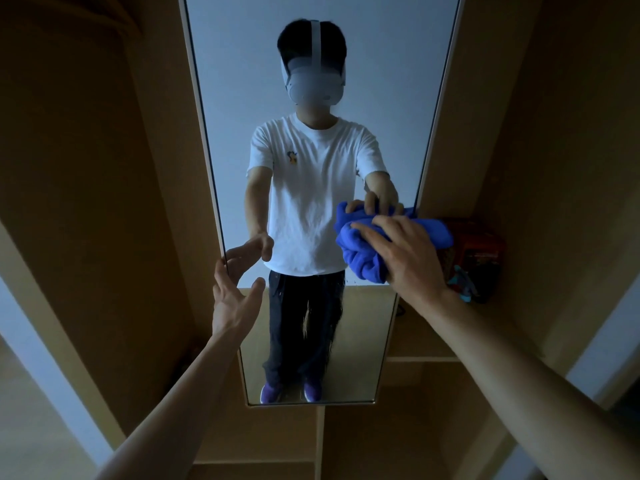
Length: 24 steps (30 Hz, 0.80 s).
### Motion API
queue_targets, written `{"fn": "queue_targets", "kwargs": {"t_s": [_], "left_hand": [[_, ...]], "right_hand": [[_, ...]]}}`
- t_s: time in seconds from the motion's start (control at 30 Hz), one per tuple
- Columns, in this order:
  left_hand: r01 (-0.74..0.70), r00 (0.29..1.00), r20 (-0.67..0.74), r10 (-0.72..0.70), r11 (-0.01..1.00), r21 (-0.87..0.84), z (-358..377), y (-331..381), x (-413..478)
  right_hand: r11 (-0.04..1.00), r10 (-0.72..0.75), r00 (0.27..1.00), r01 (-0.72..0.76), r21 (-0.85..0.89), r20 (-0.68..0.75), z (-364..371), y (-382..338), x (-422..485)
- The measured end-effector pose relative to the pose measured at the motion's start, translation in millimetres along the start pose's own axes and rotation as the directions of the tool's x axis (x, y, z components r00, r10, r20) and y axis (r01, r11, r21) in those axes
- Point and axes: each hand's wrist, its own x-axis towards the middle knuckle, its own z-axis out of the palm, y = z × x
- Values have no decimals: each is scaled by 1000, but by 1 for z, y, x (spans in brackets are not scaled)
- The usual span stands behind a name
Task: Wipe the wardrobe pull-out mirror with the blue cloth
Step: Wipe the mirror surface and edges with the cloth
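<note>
The tall pull-out mirror (242, 81) stands straight ahead in a pale frame, and I see myself reflected in it. My right hand (408, 258) presses the bunched blue cloth (363, 251) against the glass near the mirror's right edge, fingers spread over it. My left hand (235, 292) is at the mirror's left edge, fingers behind the frame and thumb in front; whether it grips the edge or only touches it I cannot tell.
Wooden wardrobe panels (97, 168) flank the mirror on both sides. A shelf to the right holds a red patterned box (481, 251) and a small blue object (462, 282). More shelves lie below the mirror.
</note>
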Motion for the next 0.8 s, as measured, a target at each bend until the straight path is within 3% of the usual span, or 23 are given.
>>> {"fn": "queue_targets", "kwargs": {"t_s": [0.17,0.33,0.43,0.53,0.63,0.7,0.8], "left_hand": [[-12,1000,1,12,1000,6,-2,0,-1],[-20,999,36,21,999,-25,-9,3,-4],[-19,998,63,22,999,-43,-13,6,-6],[-18,996,91,23,998,-57,-18,11,-10],[-41,996,81,47,996,-75,-22,20,-10],[-66,994,76,74,993,-99,-24,24,-8],[-86,993,73,96,989,-119,-27,29,-4]], "right_hand": [[1000,14,993,-17,23,118,22,-10,-37],[989,90,986,-106,108,140,24,-17,-52],[950,209,958,-247,190,196,21,-22,-50],[823,432,870,-488,290,237,17,-21,-37],[725,607,794,-577,377,49,6,-18,-24],[732,649,757,-592,337,-79,0,-15,-18],[744,657,744,-613,266,-125,-1,-10,-11]]}}
